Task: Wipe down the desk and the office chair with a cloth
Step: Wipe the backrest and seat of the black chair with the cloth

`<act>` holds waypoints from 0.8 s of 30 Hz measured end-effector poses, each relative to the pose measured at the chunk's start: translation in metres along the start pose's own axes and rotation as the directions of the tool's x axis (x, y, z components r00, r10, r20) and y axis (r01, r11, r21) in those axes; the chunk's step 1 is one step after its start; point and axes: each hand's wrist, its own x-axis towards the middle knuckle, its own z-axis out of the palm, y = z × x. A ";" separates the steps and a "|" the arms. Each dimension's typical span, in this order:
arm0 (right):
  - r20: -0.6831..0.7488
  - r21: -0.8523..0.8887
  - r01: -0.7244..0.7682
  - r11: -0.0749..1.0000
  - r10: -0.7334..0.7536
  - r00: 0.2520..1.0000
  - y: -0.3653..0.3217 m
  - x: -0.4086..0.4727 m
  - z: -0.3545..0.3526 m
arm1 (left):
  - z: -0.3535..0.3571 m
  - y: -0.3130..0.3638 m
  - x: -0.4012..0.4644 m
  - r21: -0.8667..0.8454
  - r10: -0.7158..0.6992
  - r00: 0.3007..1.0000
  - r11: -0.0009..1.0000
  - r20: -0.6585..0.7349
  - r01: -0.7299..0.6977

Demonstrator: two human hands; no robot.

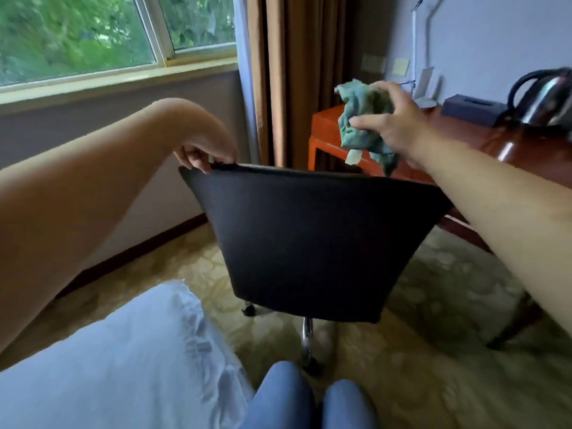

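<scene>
My left hand [201, 156] pinches the black office chair [309, 239] backrest's top edge; my right hand [393, 125] grips a crumpled teal cloth [362, 119] above the glossy reddish desk [526, 144].

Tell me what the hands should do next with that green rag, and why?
Probably bring the right hand down so the green rag lands on the chair's top edge. The rag is bunched in that hand, held above the black chair back, not touching it, while the left hand grips the corner.
</scene>
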 end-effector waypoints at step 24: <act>-0.526 -0.277 0.211 0.937 -0.332 0.783 0.021 -0.184 0.112 | 0.081 -0.003 -0.041 0.076 0.596 0.499 0.686 -0.628 -0.723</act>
